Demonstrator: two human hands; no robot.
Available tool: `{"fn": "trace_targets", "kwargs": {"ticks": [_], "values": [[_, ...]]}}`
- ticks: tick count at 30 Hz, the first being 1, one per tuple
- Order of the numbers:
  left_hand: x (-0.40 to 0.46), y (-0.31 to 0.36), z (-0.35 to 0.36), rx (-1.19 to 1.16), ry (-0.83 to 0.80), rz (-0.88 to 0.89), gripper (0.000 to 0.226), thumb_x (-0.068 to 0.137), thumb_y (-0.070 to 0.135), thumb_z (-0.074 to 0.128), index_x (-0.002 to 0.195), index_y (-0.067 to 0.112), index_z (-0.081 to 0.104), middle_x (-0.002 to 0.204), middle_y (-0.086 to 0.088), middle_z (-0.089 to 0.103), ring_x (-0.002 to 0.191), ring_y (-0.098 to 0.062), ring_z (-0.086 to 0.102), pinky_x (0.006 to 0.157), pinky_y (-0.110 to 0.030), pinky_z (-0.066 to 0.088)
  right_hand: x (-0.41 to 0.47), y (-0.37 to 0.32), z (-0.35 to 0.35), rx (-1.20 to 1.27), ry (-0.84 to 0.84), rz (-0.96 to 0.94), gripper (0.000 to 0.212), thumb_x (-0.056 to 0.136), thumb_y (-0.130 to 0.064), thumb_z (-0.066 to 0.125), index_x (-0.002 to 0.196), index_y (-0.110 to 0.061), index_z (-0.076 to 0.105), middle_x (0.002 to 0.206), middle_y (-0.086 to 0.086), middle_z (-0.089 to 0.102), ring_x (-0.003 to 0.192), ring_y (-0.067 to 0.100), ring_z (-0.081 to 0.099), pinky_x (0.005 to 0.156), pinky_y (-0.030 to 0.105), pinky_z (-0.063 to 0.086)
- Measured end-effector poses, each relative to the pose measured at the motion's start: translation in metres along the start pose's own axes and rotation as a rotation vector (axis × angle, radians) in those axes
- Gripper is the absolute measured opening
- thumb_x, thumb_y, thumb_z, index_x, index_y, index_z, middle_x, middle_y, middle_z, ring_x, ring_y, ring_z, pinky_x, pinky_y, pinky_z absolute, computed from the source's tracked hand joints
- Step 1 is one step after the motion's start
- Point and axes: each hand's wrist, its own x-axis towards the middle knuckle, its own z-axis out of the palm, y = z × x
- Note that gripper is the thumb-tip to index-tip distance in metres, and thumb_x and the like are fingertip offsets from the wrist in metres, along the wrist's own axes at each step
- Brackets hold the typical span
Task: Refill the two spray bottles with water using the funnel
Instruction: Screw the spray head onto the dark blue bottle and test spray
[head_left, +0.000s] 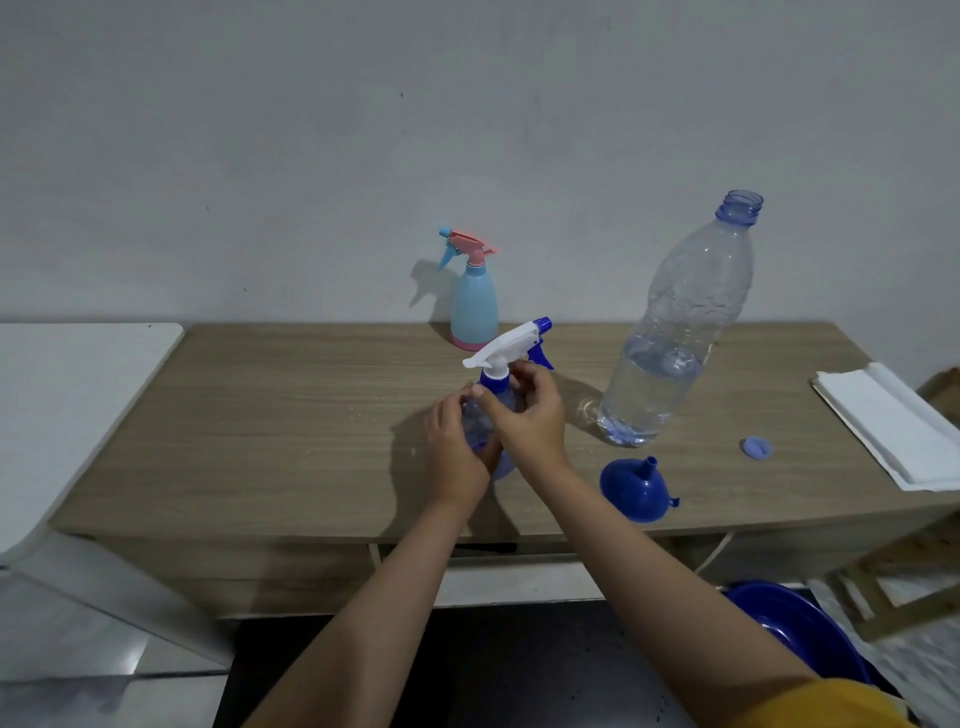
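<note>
Near the middle of the surface (291, 415), a little toward its front edge, both hands are closed on the blue spray bottle (488, 410); the left hand (457, 441) wraps the clear blue body to keep it from turning, while the right hand (530, 415) pinches the blue collar just under the white trigger head, a grip that suits twisting the head on or off; which way it is turning cannot be told. That bottle looks translucent, with a white sprayer, a blue nozzle tip and a blue trigger, and any water level is hidden behind the hands. By the back edge, against the wall, the second spray bottle (474, 306) stands upright with its head on; it is pale blue with a pink base and a pink-and-blue sprayer, opaque, so its contents cannot be judged. Toward the front edge, right of the hands, the blue funnel (636, 488) rests mouth down with the spout up, within easy reach. Behind it the large water bottle (670, 332) stands open, partly full; its cap (757, 448) lies apart, nearer the right edge, beside a folded white cloth (893, 426), probably kept for spills.
</note>
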Motion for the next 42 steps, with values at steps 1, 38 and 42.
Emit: {"fn": "trace_targets", "kwargs": {"ticks": [1, 38, 42], "values": [[0.0, 0.001, -0.001, 0.001, -0.004, -0.001, 0.049, 0.073, 0.009, 0.076, 0.116, 0.009, 0.053, 0.11, -0.001, 0.055, 0.103, -0.017, 0.055, 0.079, -0.015, 0.043, 0.0, 0.001, 0.0, -0.009, -0.01, -0.021, 0.035, 0.075, -0.017, 0.077, 0.105, -0.016, 0.061, 0.106, 0.002, 0.066, 0.101, 0.01, 0.062, 0.088, 0.026, 0.053], [0.011, -0.012, -0.013, -0.165, -0.248, -0.064, 0.066, 0.074, -0.004, 0.074, 0.116, 0.036, 0.041, 0.113, 0.015, 0.056, 0.101, 0.011, 0.054, 0.08, -0.01, 0.044, -0.012, -0.008, 0.012, -0.021, 0.208, -0.045, 0.054, 0.07, -0.011, 0.082, 0.111, -0.016, 0.047, 0.118, 0.003, 0.044, 0.089, -0.003, 0.056, 0.077, 0.012, 0.05], [0.013, -0.012, -0.014, -0.188, -0.23, -0.074, 0.066, 0.068, -0.008, 0.077, 0.11, 0.031, 0.044, 0.109, 0.014, 0.054, 0.098, 0.001, 0.055, 0.078, -0.008, 0.043, 0.001, -0.018, 0.017, -0.22, 0.212, -0.04, 0.085, 0.065, -0.025, 0.085, 0.132, -0.011, 0.034, 0.121, -0.004, 0.027, 0.096, -0.011, 0.047, 0.07, 0.007, 0.044]]}}
